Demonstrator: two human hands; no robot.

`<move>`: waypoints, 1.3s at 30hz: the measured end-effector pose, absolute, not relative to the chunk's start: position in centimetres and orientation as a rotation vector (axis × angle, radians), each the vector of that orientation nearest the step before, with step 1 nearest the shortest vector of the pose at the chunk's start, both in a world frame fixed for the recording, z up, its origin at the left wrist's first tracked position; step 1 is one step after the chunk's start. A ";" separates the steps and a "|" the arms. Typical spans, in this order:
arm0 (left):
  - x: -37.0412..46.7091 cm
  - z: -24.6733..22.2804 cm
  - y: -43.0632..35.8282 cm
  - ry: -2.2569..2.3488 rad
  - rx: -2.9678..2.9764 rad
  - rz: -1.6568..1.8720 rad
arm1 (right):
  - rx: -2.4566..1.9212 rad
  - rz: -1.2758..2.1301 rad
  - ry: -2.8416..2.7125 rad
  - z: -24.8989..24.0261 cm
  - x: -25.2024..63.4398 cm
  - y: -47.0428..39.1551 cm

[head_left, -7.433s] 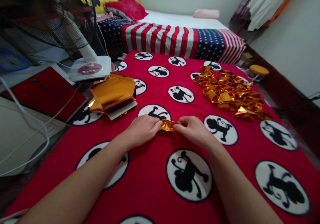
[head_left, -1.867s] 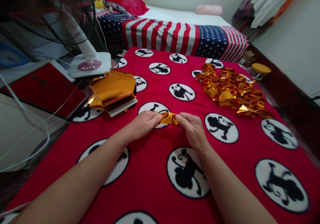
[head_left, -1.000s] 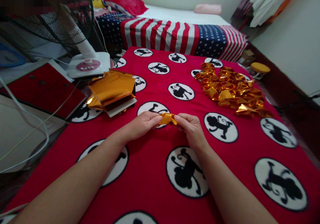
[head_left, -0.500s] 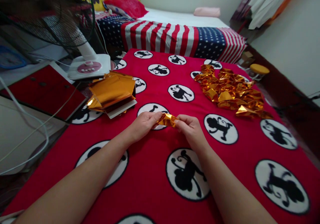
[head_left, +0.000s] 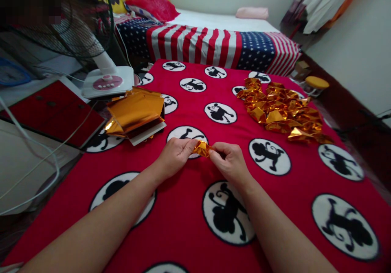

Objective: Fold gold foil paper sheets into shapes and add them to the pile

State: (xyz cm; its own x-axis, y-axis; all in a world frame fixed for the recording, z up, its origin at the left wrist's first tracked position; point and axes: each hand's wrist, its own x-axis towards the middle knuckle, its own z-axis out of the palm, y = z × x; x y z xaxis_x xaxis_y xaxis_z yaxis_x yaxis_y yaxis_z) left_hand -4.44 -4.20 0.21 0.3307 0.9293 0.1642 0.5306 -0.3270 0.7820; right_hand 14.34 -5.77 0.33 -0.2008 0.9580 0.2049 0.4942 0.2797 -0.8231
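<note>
Centrally, both hands [head_left: 195,157] pinching gold foil [head_left: 202,148], well inside the red cloth's [head_left: 183,232] edges.

"Can you read any lettering on the fan's base [head_left: 125,81] at the left?"
"No, any marks on its pink panel [head_left: 117,81] are too small."
"And the blue-rimmed object [head_left: 12,73] at the left edge?"
"Too blurred. I can't read a word, brand or number anywhere."

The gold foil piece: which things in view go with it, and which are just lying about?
With it:
- left hand and right hand, both pinching the gold foil piece
- stack of flat gold sheets
- heap of crumpled gold pieces

Lying about:
- fan
- red pillow
- yellow stool
- pink bundle
</note>
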 end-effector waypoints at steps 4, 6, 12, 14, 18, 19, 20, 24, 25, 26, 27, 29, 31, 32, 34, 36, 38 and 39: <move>-4.6 0.3 -4.1 1.219 2.009 0.776 | -1.301 0.806 -1.791 0.4 14.4 -5.8; -4.8 0.3 -4.0 1.227 1.998 0.765 | -1.288 0.846 -1.770 0.5 14.5 -5.9; -4.9 0.4 -3.9 1.307 1.996 0.788 | -1.214 0.939 -1.722 1.1 14.7 -5.9; -4.9 0.4 -3.9 1.313 2.047 0.771 | -1.219 0.932 -1.711 1.0 14.8 -5.8; -4.8 0.2 -4.0 1.323 2.178 0.724 | -1.245 0.858 -1.725 0.6 14.9 -5.8; -4.9 0.2 -4.0 1.323 2.193 0.721 | -1.252 0.839 -1.728 0.5 15.0 -5.8; -4.9 0.1 -4.0 1.322 2.195 0.728 | -1.259 0.818 -1.729 0.4 15.0 -5.8; -4.9 0.1 -3.7 1.324 2.116 0.841 | -1.313 0.691 -1.725 0.0 15.1 -5.7; -4.9 0.1 -3.7 1.325 2.095 0.867 | -1.328 0.660 -1.730 0.0 15.1 -5.6; -4.8 0.2 -3.7 1.330 2.080 0.886 | -1.342 0.633 -1.737 -0.1 15.0 -5.6; -4.8 0.3 -3.7 1.341 2.067 0.899 | -1.354 0.609 -1.746 -0.2 15.0 -5.5; -4.7 0.4 -3.7 1.377 2.037 0.931 | -1.373 0.568 -1.761 -0.3 14.9 -5.5; -4.7 0.4 -3.8 1.432 2.006 0.981 | -1.388 0.528 -1.773 -0.4 14.8 -5.4; -4.7 0.4 -3.8 1.458 1.997 1.005 | -1.397 0.506 -1.776 -0.4 14.8 -5.5; -4.7 0.4 -3.9 1.480 1.995 1.031 | -1.423 0.467 -1.775 -0.5 14.9 -5.4; -4.7 0.3 -3.9 1.460 1.998 1.057 | -1.448 0.438 -1.764 -0.5 14.9 -5.4; -4.6 0.2 -4.0 1.420 1.973 1.105 | -1.464 0.421 -1.751 -0.5 15.0 -5.4; -4.5 0.1 -3.9 1.400 1.948 1.135 | -1.464 0.417 -1.749 -0.6 15.0 -5.4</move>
